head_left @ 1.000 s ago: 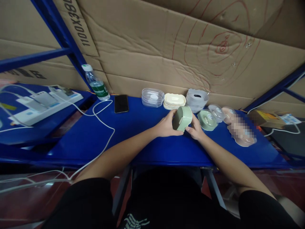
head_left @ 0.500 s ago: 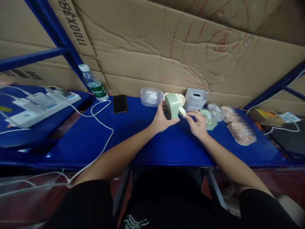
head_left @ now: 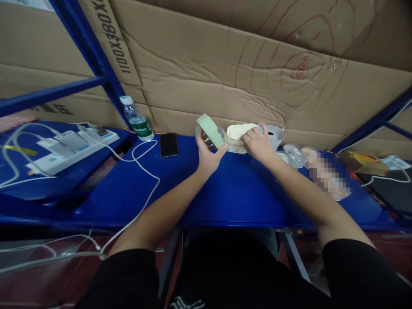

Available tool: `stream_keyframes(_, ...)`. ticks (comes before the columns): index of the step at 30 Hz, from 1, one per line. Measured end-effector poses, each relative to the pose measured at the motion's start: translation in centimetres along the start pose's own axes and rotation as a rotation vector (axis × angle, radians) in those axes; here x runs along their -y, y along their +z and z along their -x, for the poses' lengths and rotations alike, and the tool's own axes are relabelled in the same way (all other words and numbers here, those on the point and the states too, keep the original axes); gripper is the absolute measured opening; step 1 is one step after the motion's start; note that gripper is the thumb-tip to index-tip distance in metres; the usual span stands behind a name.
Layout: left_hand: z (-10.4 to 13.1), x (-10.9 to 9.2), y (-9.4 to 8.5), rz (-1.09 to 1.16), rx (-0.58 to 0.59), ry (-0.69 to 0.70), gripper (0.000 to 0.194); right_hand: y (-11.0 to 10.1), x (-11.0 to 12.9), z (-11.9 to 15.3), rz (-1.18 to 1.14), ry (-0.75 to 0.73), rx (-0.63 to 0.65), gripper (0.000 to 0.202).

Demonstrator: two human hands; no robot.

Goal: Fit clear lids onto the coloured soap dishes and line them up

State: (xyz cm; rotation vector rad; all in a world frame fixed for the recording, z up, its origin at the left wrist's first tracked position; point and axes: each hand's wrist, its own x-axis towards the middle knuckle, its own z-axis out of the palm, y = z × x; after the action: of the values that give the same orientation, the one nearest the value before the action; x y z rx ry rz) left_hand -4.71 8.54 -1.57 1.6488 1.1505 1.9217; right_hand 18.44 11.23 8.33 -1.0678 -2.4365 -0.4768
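My left hand [head_left: 209,153] grips a light green plastic shell [head_left: 210,131] by its sides, tilted above the blue table. Partly covered by it is a clear oval tub [head_left: 198,136]. My right hand [head_left: 257,142] pinches the right end of a cream wavy-edged plastic piece [head_left: 238,131], which lies over a stack of cream pieces [head_left: 236,147]. Behind the right hand, a stack of grey plastic pieces [head_left: 276,136] is partly hidden. Green, grey and pink lids follow to the right, among them a grey lid [head_left: 295,155].
A phone [head_left: 169,145] and a water bottle [head_left: 138,120] are at the back left. A white cable [head_left: 149,184] runs down the table [head_left: 231,197] from the power strip [head_left: 74,148]. Cardboard [head_left: 193,64] walls off the back; blue frame posts flank it.
My left hand has moved left with the green shell and tipped it. My right hand has left the shell, moving up to the cream pieces; its small cream part no longer shows.
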Motion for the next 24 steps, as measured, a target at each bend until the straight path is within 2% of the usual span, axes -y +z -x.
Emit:
stream_keyframes(5, 0.5, -0.9, -0.2, -0.009, 0.072, 0.029, 0.123, 1.8, -0.4, -1.0, 0.106, -0.069, 0.052, 0.038)
stream_keyframes(10, 1.7, -2.2, 0.0, -0.035, 0.208, 0.187, 0.135, 3.0, -0.4, -1.2, 0.266, -0.073, 0.11, 0.037)
stream_keyframes(14, 2.1, -3.2, -0.2, -0.141, 0.31, 0.291, 0.136, 3.6, -0.4, -1.0, 0.238, -0.026, 0.118, 0.037)
stream_keyframes(17, 2.2, -3.7, -0.3, -0.207, 0.401, 0.308, 0.139, 3.3, -0.6, -0.6, 0.207, -0.019, 0.097, 0.036)
stream_keyframes(20, 2.3, -3.8, -0.2, -0.198, 0.436, 0.253, 0.14, 2.4, -0.8, 0.3, 0.049, 0.03, -0.053, 0.031)
stream_keyframes(22, 2.4, -3.6, 0.0, -0.176, 0.402, 0.189, 0.14, 1.5, -0.8, 1.2, -0.156, 0.1, -0.23, 0.032)
stream_keyframes(24, 2.4, -3.1, 0.3, -0.162, 0.347, 0.109, 0.138, 0.7, -0.3, 2.2, -0.337, 0.139, -0.337, 0.04)
